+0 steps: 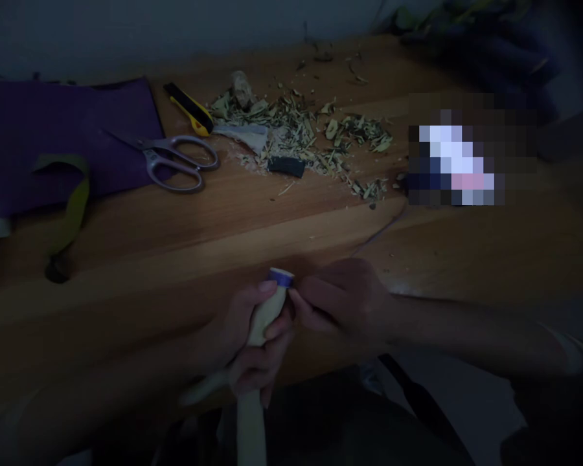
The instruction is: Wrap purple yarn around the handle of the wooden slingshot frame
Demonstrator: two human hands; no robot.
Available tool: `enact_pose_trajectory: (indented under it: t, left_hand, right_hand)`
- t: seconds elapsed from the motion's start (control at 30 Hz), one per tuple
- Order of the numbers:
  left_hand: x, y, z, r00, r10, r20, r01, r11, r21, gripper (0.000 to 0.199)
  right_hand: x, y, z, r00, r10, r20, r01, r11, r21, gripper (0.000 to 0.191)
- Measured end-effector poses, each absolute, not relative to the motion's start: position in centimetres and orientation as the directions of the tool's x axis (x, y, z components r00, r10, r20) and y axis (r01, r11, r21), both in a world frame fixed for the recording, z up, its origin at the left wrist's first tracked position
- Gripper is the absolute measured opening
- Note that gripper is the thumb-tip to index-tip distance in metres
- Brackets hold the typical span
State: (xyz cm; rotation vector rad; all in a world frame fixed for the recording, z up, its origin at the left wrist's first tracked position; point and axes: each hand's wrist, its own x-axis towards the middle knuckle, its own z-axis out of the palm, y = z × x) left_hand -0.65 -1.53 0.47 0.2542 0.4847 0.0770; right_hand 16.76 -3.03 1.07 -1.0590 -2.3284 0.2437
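Observation:
A pale, peeled stick (251, 427) stands upright near the table's front edge, with a blue band (281, 278) wrapped round its top end. My left hand (257, 343) is closed around the stick, its thumb resting just below the band. Beside the band on the right is my right hand (340, 294), its fingers pinched together; what they hold, if anything, is too small and dark to make out. A second pale branch (206, 387) sticks out to the left from under my left hand.
On the wooden table (175, 252) lie purple sheet (68, 142), grey scissors (175, 162), a yellow-black cutter (189, 109), an olive strip (78, 200) and scattered green shavings (291, 116). A dark block (286, 166) sits by them. A blurred-out patch (457, 155) is at right.

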Motion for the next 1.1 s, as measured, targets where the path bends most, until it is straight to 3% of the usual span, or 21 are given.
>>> enact_pose_trajectory:
  t: [0.07,0.17,0.27,0.37,0.53,0.67,0.83,0.9,1.0,1.1]
  left_hand:
    - [-0.7,-1.5,0.5,0.889,0.125,-0.441,-0.004,0.964,0.266,0.044]
    - [-0.8,-1.4,0.5,0.900,0.145,-0.411,-0.021,0.956,0.291,0.043]
    - [-0.9,-1.2,0.6,0.915,0.173,-0.364,-0.049,0.944,0.327,0.037]
    - [-1.0,-1.0,0.7,0.922,0.176,-0.345,-0.043,0.932,0.361,0.029]
    - [-1.2,-0.6,1.2,0.949,0.130,-0.288,-0.017,0.931,0.364,0.030]
    - [-1.1,-0.8,1.4,0.954,0.103,-0.281,-0.007,0.946,0.324,0.033]
    - [-0.9,-1.3,0.8,0.975,-0.148,-0.164,0.184,0.955,0.234,0.032]
    - [-0.9,-1.3,0.8,0.967,-0.124,-0.221,0.178,0.953,0.246,0.029]
    - [-1.1,-1.1,1.7,0.907,-0.190,-0.377,0.303,0.915,0.268,0.028]
    - [-1.1,-0.8,2.8,0.869,-0.250,-0.426,0.382,0.887,0.259,0.025]
  right_hand:
    - [16.8,-3.1,1.0,-0.507,0.764,0.399,0.617,0.645,-0.451,0.033]
    - [16.9,-3.3,1.2,-0.480,0.826,0.295,0.523,0.540,-0.659,0.030]
    - [17.0,-3.3,1.6,-0.480,0.874,0.084,0.372,0.289,-0.882,0.032]
    - [17.0,-3.0,1.9,-0.512,0.856,-0.070,0.191,0.033,-0.981,0.035]
    - [17.0,-2.2,1.6,-0.555,0.827,-0.092,-0.018,-0.123,-0.992,0.031]
    - [17.0,-1.4,0.5,-0.561,0.813,-0.156,-0.010,-0.194,-0.981,0.036]
    - [17.0,-0.7,-0.3,-0.621,0.757,-0.204,0.031,-0.236,-0.971,0.038]
    - [17.1,-0.6,-0.3,-0.635,0.741,-0.218,0.079,-0.218,-0.973,0.037]
    - [17.1,-0.5,0.0,-0.636,0.740,-0.219,0.145,-0.164,-0.976,0.040]
    - [17.2,-0.4,0.1,-0.634,0.748,-0.199,0.149,-0.134,-0.980,0.043]
